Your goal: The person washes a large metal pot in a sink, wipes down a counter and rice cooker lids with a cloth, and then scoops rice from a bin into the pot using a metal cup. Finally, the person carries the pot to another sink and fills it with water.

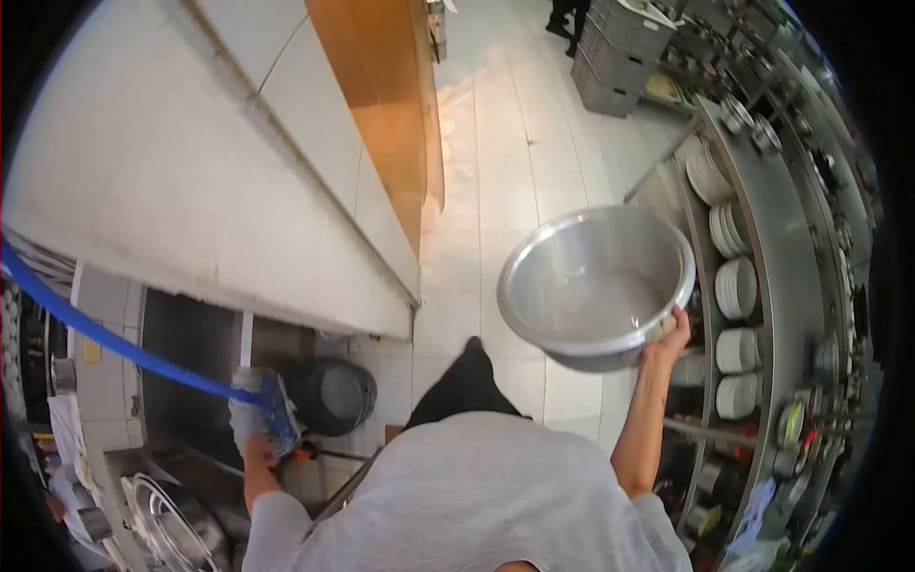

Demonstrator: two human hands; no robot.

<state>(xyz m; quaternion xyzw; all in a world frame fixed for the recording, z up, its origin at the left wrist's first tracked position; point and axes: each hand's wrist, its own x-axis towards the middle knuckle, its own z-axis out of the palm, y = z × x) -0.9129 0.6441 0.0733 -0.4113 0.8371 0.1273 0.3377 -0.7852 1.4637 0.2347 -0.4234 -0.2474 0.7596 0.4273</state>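
Observation:
My right hand point(670, 337) grips the rim of a large silver metal basin point(596, 286), held out over the tiled floor. The basin's mouth tilts up toward me and its inside looks bare. Low on the left side, my left hand point(258, 454) is at a whitish and blue bundle point(255, 410), which I cannot identify. Its fingers look closed but are partly hidden. A thick blue hose point(124, 351) runs down to this bundle. Close by stands a dark grey bucket point(345, 393), and a small orange piece point(303, 455) shows beside the hand.
On my right, a steel shelf unit point(786, 257) holds stacks of white plates point(736, 289) and metal pans. A white tiled wall point(219, 181) borders the left, beside a sink point(186, 367). Grey crates point(610, 57) and a person's legs point(566, 19) are ahead.

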